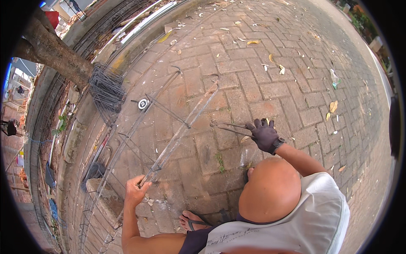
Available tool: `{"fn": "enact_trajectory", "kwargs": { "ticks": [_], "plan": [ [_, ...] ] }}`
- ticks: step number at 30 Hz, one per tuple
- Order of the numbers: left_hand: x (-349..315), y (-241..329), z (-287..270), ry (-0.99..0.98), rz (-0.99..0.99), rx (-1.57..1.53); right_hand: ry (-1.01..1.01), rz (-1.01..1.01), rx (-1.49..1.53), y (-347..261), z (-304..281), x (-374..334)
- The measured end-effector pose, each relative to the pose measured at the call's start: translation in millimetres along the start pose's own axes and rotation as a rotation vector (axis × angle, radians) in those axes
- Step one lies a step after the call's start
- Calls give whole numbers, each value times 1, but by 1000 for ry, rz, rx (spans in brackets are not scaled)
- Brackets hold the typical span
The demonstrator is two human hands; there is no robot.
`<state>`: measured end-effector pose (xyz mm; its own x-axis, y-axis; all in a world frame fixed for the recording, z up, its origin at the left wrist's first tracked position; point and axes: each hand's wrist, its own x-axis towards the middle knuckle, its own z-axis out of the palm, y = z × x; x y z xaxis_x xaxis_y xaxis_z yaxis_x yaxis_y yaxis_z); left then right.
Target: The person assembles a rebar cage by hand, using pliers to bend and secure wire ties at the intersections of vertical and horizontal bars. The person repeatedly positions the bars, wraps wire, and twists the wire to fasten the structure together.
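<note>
My bare left hand (137, 190) is closed around a long steel bar of a rebar cage (174, 143). The cage lies slanting over the paving, its bars joined by thin cross stirrups and hooked at the far ends. In a dark glove, my right hand (266, 135) grips the handles of a pair of tying pincers (231, 128). The pincers' rounded jaws point left, above the bricks and apart from the cage. A round black-and-white disc (144, 104) sits by the cage's left bars; I cannot make out its kind.
A heap of bent wire stirrups (106, 92) rests against the tree trunk (59, 53) at the left. A concrete block (105, 198) lies under the cage's near part. Along the left runs a kerb (74, 139). Dry leaves (333, 106) dot the brick paving (253, 89). My sandalled foot (194, 221) is below.
</note>
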<state>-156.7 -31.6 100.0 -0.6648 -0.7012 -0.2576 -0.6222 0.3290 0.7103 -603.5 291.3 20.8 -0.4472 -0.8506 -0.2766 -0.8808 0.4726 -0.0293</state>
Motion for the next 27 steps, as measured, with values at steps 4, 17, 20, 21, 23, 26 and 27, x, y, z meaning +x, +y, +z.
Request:
{"fn": "enact_trajectory", "kwargs": {
  "ticks": [4, 17, 20, 21, 23, 26, 27],
  "plan": [
    [-4, 2, 0, 132, 35, -55, 56, 60, -135, 6, 15, 10],
    [-1, -20, -35, 646, -150, -72, -378, -317, 976, -118, -37, 66],
    [-8, -52, -74, 689, -128, 202, -388, -614, 1276, -101, -104, 82],
    [-11, -67, -91, 725, -122, 310, -224, -663, 1177, -94, -129, 90],
    [-11, -98, -126, 772, -128, 442, -47, -545, 1083, -93, -174, 118],
    [-14, -144, -171, 770, -257, 318, 106, -346, 894, -116, -226, 161],
    [-12, -157, -181, 681, -215, 392, 81, -398, 839, -127, -240, 173]
  ]
}}
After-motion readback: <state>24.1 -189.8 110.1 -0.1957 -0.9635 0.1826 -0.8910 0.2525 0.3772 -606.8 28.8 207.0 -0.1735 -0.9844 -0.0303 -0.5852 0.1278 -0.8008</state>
